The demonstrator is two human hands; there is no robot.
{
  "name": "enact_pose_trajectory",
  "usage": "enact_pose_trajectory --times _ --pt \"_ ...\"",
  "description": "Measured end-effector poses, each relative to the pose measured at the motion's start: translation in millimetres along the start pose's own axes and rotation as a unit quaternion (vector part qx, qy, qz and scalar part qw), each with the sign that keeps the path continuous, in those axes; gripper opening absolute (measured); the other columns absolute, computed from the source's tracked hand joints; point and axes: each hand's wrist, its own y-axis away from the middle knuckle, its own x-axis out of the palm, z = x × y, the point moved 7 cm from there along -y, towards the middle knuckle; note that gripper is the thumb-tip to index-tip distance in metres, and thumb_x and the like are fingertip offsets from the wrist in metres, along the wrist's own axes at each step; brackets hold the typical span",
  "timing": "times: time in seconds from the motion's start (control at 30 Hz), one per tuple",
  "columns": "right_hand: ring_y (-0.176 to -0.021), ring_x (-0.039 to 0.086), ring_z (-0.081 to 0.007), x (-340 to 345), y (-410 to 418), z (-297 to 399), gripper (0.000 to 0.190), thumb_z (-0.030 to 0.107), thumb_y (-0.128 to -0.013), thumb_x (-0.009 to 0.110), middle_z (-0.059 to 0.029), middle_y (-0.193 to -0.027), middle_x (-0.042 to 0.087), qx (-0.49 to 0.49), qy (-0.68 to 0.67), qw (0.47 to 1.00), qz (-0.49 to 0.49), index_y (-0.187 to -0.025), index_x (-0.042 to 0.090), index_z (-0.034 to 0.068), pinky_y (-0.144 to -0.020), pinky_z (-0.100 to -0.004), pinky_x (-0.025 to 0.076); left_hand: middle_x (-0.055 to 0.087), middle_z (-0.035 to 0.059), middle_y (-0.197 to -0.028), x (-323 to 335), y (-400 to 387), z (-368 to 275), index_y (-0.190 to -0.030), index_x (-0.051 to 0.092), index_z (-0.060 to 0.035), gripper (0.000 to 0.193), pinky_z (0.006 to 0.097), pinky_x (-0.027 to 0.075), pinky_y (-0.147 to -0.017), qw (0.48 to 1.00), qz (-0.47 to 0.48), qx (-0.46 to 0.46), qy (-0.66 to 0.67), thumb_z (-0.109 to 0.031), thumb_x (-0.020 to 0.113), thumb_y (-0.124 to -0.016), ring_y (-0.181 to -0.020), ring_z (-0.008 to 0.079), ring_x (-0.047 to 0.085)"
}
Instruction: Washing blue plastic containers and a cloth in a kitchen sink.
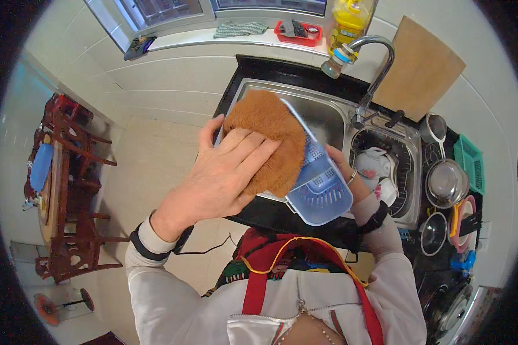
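Note:
A brown fluffy cloth [280, 168] is under my left hand [228, 172], whose fingers press it against a blue translucent plastic basket [323, 202] with slotted and perforated walls. My right hand [339, 159] grips the basket's right side; part of that hand is hidden behind it. The basket is tilted and held over the front edge of a stainless steel sink [323, 116]. The cloth covers the basket's left part, so what lies beneath cannot be seen.
A curved faucet [386, 51] rises behind the sinks. Dishes [371, 166] sit in a rack in the smaller right basin. Pans, a strainer [434, 127] and a green basket [470, 161] stand at the right. A wooden board [418, 69] leans on the wall; wooden chairs [80, 241] stand at the left.

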Motion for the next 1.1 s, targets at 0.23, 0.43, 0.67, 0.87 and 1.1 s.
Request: enact_pose_trajectory --times 0.23,0.43,0.67,0.87,1.1 --pt "-0.091 0.059 -0.0216 26 -5 25 0.062 0.053 -0.082 0.043 -0.0128 -0.107 0.057 0.002 0.048 0.998 -0.044 -0.120 0.045 0.004 -0.080 -0.0328 0.049 0.055 0.0090 -0.086 22 0 25 -0.109 0.048 0.0009 0.051 0.0412 0.028 -0.089 0.994 -0.090 -0.053 -0.017 -0.010 0.061 -0.061 -0.085 0.0241 0.051" --pt "-0.094 0.053 -0.0199 37 -1 62 0.072 0.061 -0.080 0.038 -0.0114 -0.112 0.051 -0.106 0.372 0.922 -0.003 -0.125 0.035 0.006 -0.076 -0.0298 0.047 0.058 0.0073 -0.080 39 2 64 -0.100 0.053 -0.0011 0.031 0.0339 0.036 -0.073 0.906 -0.130 -0.282 0.287 -0.016 0.061 -0.075 -0.068 0.0190 0.054" --pt "-0.103 0.046 -0.0171 36 5 84 0.072 0.025 -0.066 0.067 -0.0073 -0.114 0.049 -0.417 0.304 0.832 -0.202 -0.127 0.034 0.004 -0.089 -0.0306 0.036 0.060 0.0059 -0.090 78 -22 37 -0.104 0.054 -0.0048 0.030 0.0238 0.044 -0.065 0.614 -0.150 -0.267 0.728 -0.022 0.059 -0.080 -0.075 0.0078 0.051" --pt "-0.107 0.046 -0.0179 48 0 71 0.078 0.022 -0.063 0.069 -0.0071 -0.116 0.049 -0.311 0.193 0.926 -0.097 -0.129 0.032 0.004 -0.091 -0.0305 0.035 0.056 0.0146 -0.103 105 -11 2 -0.107 0.053 0.0002 0.046 0.0378 0.036 -0.091 0.965 0.144 0.081 0.205 -0.012 0.062 -0.063 -0.099 0.0258 0.051" --pt "-0.107 0.046 -0.0186 50 -9 51 0.079 0.019 -0.063 0.071 -0.0095 -0.118 0.047 -0.275 0.232 0.923 -0.139 -0.130 0.032 0.002 -0.093 -0.0308 0.033 0.036 0.0098 -0.130 104 -24 19 -0.128 0.035 -0.0091 0.049 0.0319 0.029 -0.099 0.826 0.018 -0.085 0.557 -0.006 0.048 -0.081 -0.116 0.0238 0.038"
